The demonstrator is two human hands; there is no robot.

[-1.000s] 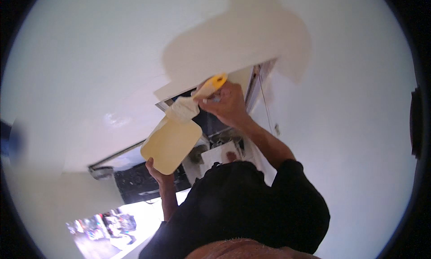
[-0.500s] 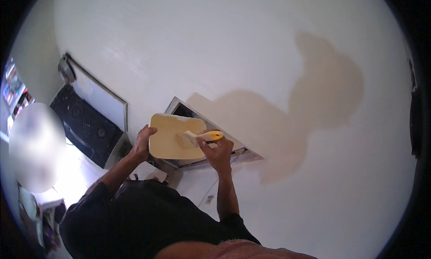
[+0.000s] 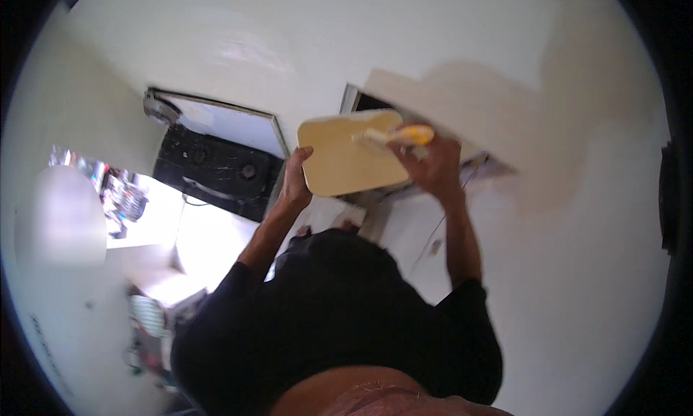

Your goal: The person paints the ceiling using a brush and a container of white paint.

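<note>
Brush over tray, stove left of both

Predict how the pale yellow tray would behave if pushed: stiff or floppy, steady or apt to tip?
The tray is probably stiff, as its outline looks unbent in the left hand. It may tip if pushed at the end near the brush, since the left hand grips the opposite end.
</note>
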